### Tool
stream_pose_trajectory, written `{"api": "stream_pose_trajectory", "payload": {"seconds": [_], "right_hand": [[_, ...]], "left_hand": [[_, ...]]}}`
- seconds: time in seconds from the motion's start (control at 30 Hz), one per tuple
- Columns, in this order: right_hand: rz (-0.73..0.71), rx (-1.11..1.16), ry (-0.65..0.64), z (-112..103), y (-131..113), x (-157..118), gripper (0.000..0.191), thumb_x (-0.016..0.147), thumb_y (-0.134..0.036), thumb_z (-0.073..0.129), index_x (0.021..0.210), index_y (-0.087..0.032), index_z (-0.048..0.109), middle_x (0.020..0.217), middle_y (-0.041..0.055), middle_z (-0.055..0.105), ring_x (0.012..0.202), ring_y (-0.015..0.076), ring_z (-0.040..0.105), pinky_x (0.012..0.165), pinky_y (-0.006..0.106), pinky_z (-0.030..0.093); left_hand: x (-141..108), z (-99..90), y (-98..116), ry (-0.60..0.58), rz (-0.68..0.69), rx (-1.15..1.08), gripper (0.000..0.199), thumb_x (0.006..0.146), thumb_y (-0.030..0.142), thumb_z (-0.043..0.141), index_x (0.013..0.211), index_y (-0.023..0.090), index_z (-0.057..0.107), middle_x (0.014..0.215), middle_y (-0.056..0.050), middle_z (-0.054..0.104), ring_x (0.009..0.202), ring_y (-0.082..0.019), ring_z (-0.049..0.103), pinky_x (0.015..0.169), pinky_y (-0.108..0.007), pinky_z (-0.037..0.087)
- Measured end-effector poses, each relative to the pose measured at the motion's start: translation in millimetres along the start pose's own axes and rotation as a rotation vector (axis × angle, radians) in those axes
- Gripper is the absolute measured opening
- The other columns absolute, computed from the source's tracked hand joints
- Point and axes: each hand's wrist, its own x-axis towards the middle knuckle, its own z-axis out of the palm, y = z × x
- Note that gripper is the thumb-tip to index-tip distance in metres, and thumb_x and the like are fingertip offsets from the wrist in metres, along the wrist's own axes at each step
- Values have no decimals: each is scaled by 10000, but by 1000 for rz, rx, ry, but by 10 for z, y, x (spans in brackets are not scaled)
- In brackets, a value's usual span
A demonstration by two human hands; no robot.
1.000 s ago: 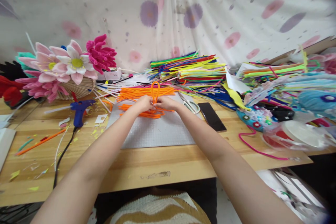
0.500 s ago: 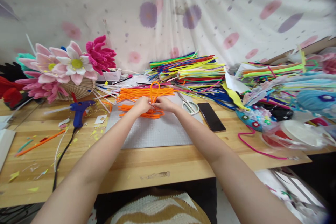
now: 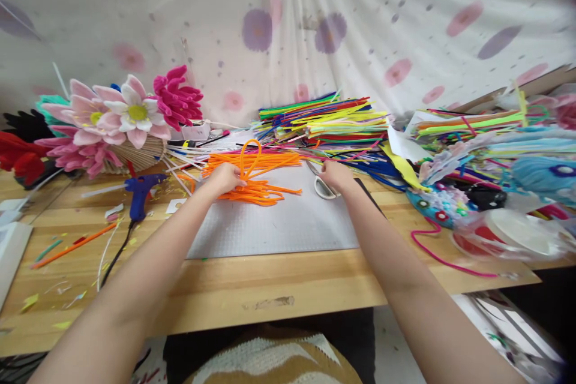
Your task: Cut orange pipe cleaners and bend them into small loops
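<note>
My left hand pinches an orange pipe cleaner bent into an upright loop, above the orange pile. Orange pipe cleaners lie in two groups on the grey cutting mat, one behind the other. To the right, my right hand is over the handles of the scissors, near the mat's right edge. Its fingertips are largely hidden, so its grip is unclear. A black phone is partly covered by my right forearm.
A blue glue gun with a black cord lies left of the mat. Fuzzy flowers stand at the back left. Colourful pipe cleaners are piled behind the mat. A ribbon spool and blue decorations sit at the right.
My right hand has left the orange loop and moved right to the scissors. My left hand still holds the loop and has shifted slightly left.
</note>
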Motion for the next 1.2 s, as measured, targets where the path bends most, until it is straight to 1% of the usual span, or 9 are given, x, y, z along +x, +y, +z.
{"api": "stream_pose_trajectory", "payload": {"seconds": [0.13,0.3,0.47,0.57,0.67,0.83,0.97,1.1,1.2], "right_hand": [[9,-171,-153,0,225,-79,263,729,-316,547,847,-94,623,909,185,641,873,248,599,676,288,407],[-38,-216,-142,100,175,-76,357,718,-371,546,942,-101,610,985,183,635,898,253,601,663,284,420],[-42,-151,-177,-50,205,-80,276,723,-379,531,748,-128,643,833,155,668,795,244,622,624,282,421],[-6,121,-288,-229,376,-108,308,720,-428,543,641,-143,629,676,106,662,640,189,610,555,252,417],[-23,576,-337,-328,499,-138,222,676,-358,627,663,-136,622,621,61,639,541,125,559,498,212,397],[-49,1561,-330,-131,168,-149,216,685,-326,655,832,-175,606,738,17,635,549,78,517,530,197,417],[-12,1918,-578,117,-286,-183,413,781,-545,470,789,-148,584,730,83,634,643,151,563,611,281,469],[-151,1922,-1003,214,-556,-280,694,753,-709,309,925,-89,571,849,147,642,791,215,592,756,369,467],[-206,1841,-1220,243,-678,-312,766,748,-731,270,1004,-61,542,910,166,638,845,221,595,821,377,444]], "left_hand": [[1,-58,18,30,-3,124,201,640,299,660,802,181,676,772,-12,694,695,-136,609,566,-195,412],[9,-25,68,79,47,273,179,664,321,636,771,181,668,766,-22,689,694,-150,607,559,-215,386],[19,-29,-7,118,31,291,203,681,344,611,821,216,685,818,-24,698,755,-161,618,615,-213,405],[25,-50,-67,154,25,315,217,689,358,600,842,228,683,846,-28,701,796,-173,621,637,-218,413],[38,-52,-95,170,11,355,212,698,358,583,831,223,678,852,-40,700,809,-191,624,642,-233,419],[51,-6,-60,132,-17,399,224,689,343,571,854,233,675,875,-48,696,833,-216,627,644,-252,431],[16,25,-20,65,-51,414,230,673,338,582,858,237,676,880,-49,694,849,-217,625,658,-253,436],[-23,12,6,35,-39,428,220,681,346,578,845,232,672,875,-55,695,842,-208,626,654,-246,434],[-32,1,27,34,-50,443,206,679,338,580,830,231,670,883,-61,694,848,-204,625,652,-240,431]]}}
